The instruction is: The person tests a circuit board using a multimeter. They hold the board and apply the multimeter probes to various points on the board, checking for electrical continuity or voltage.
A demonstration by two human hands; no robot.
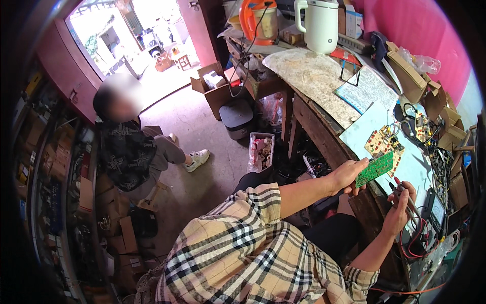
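My left hand (349,175) is closed on one end of a green circuit board (375,170), tilted up over the workbench's front edge. Solder points dot the face turned toward me. In my right hand (399,213) are thin test probes, one with a red tip (397,180) and one dark, close to the board's lower right corner. Whether a tip touches the board I cannot tell. Behind the green board, a tan circuit board (385,144) with components lies on a pale blue sheet (360,133). A meter (436,209) rests beside my right hand, near red and black leads (416,234).
A white kettle (321,28), an orange container (258,23) and a written sheet (367,90) are on the bench. Cables and cardboard boxes (448,119) crowd its right side. A bin (261,152) stands on the floor. Another person (131,147) sits at left by loaded shelves.
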